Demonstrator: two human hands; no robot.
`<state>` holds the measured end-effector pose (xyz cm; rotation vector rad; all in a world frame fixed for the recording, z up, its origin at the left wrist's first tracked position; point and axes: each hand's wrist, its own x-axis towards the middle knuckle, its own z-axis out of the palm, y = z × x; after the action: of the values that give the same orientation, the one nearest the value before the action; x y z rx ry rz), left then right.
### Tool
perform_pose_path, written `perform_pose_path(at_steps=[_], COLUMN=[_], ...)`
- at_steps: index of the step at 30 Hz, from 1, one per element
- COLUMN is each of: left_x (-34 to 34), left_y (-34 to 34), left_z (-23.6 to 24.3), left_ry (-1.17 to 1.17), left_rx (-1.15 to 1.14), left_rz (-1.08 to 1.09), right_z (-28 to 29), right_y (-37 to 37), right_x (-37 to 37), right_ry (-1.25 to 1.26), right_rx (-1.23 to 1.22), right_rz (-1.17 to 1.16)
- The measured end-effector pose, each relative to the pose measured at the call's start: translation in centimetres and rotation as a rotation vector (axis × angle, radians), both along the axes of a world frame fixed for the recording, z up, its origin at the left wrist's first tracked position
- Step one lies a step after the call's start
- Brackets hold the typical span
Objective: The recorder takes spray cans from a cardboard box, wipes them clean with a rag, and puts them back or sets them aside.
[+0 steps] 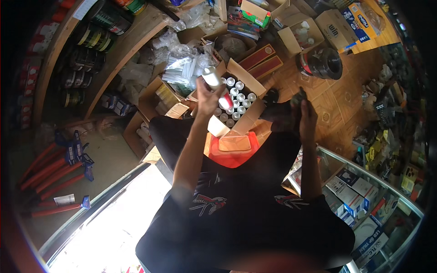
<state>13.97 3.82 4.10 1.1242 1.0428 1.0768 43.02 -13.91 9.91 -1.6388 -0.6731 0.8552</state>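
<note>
A white-and-red cylindrical can (pixel 212 78) is gripped in my left hand (pixel 205 94), held slanted above an open cardboard box (pixel 255 84) of upright cans with silvery tops (pixel 240 109). My right hand (pixel 306 111), beside my right knee, has its fingers closed round a dark thing (pixel 298 96), too dim to make out. Under and in front of the box, between my legs, is a translucent red plastic piece (pixel 233 157), perhaps a stool.
Bagged clear items (pixel 177 68), more boxes (pixel 336 31) and a black round container (pixel 332 63) surround me on the tiled floor (pixel 339 107). Wooden shelves (pixel 109 77) with spools and orange-handled tools (pixel 50 170) stand left. Glass display counters (pixel 368 204) flank me below.
</note>
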Motion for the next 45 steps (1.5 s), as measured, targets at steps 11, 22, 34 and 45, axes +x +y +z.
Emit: perform_pose_path(at_steps=[11, 22, 34, 45], left_x=[9.0, 11.2, 10.2, 11.7], left_y=[1.6, 0.6, 0.6, -0.3], left_z=[-16.9, -20.2, -25.4, -24.7], left_ry=[0.37, 0.419, 0.71, 0.982], left_rx=[-0.047, -0.095, 0.11, 0.269], left_rz=[0.075, -0.053, -0.3, -0.491], right_z=[-5.1, -4.7, -5.4, -4.4], right_y=[-1.5, -0.6, -0.7, 0.3], right_x=[2.7, 2.3, 2.3, 1.5], right_ry=[-0.264, -0.179, -0.152, -0.231], right_rx=[-0.039, -0.024, -0.1, -0.103], right_rz=[-0.338, -0.353, -0.327, -0.296])
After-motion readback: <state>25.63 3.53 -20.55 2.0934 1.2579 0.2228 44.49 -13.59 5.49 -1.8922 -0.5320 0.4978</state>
